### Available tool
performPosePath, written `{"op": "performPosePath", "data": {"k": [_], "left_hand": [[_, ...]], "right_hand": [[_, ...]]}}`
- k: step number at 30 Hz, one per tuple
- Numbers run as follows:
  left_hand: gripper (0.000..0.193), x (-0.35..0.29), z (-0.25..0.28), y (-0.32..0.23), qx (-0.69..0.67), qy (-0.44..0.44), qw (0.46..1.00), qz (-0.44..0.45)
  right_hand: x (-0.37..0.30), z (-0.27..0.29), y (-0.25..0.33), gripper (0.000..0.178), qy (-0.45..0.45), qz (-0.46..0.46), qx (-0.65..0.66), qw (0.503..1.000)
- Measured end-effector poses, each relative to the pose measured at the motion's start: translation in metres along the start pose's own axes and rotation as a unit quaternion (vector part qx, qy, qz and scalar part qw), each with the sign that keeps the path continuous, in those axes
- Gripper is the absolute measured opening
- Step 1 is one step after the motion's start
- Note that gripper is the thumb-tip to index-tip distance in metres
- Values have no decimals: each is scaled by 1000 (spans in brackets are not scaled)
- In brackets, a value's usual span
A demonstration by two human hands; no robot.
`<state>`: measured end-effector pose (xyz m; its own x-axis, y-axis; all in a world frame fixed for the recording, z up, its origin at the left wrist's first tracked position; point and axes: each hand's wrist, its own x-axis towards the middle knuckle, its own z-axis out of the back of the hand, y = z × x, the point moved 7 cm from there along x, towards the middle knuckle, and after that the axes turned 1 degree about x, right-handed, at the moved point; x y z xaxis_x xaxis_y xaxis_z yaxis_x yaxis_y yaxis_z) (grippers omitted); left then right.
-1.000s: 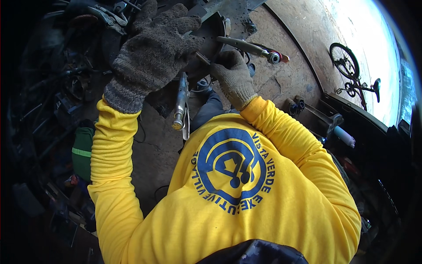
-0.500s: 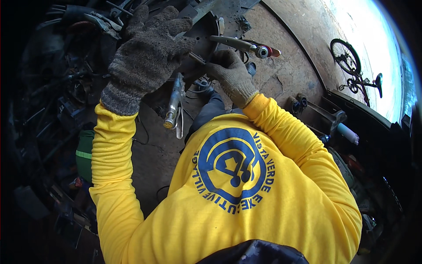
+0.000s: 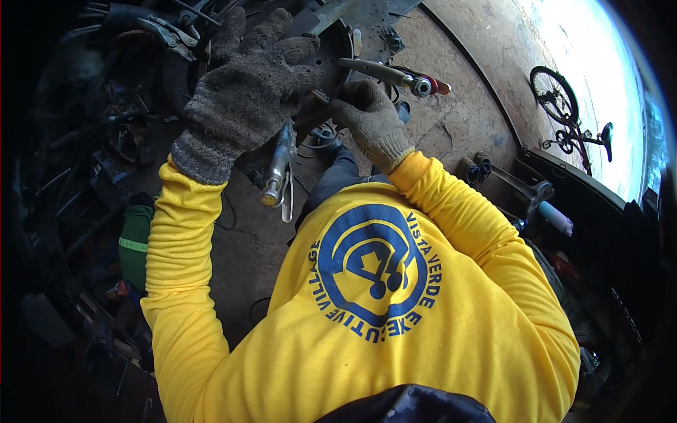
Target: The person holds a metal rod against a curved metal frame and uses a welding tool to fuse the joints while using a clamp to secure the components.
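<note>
My left hand (image 3: 247, 95), in a grey-brown knit glove, is spread over a dark metal workpiece (image 3: 328, 60), its fingers apart. Right of it, my right hand (image 3: 370, 118), gloved in lighter knit, has its thumb and fingers pinched together on a short thin metal piece (image 3: 321, 96), whose end pokes out towards the left hand. What lies under the left palm is hidden. Locking pliers (image 3: 281, 163) point down towards me from below the left hand. A second pair of locking pliers (image 3: 381, 70) with a red tip beside it extends right, above my right hand.
Scrap metal and tools crowd the dark left side, including another plier-like clamp (image 3: 166, 35). A green bag (image 3: 135, 243) lies by my left arm. On the right are a steel beam (image 3: 518, 185), a light blue cylinder (image 3: 556, 218) and, farther off, a bicycle (image 3: 571, 113).
My left hand has shifted slightly right and its fingers have spread a little more. The right hand holds nearly the same place, still pinching the metal piece.
</note>
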<state>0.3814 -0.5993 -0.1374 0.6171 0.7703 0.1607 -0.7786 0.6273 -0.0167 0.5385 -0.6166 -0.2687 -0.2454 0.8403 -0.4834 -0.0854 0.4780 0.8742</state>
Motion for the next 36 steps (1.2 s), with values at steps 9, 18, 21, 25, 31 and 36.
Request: {"op": "performPosePath", "data": {"k": [9,18,21,25,31,36], "left_hand": [[21,3,-8,-6,-17,-32,998,45],[22,8,-5,-12,2,-29,998,51],[23,8,-7,-12,-16,-17,998,54],[25,8,-14,-10,-78,6,994,74],[26,8,-10,-12,-54,7,997,58],[25,6,-17,-10,-94,10,993,77]], "right_hand": [[-2,-1,5,32,-13,64,8,998],[-1,0,1,30,-25,68,35,997],[-1,1,2,33,-33,69,26,997],[0,3,-2,33,-1,29,40,999],[-1,22,-27,31,23,-36,138,990],[-1,25,-30,31,6,-17,91,996]]}}
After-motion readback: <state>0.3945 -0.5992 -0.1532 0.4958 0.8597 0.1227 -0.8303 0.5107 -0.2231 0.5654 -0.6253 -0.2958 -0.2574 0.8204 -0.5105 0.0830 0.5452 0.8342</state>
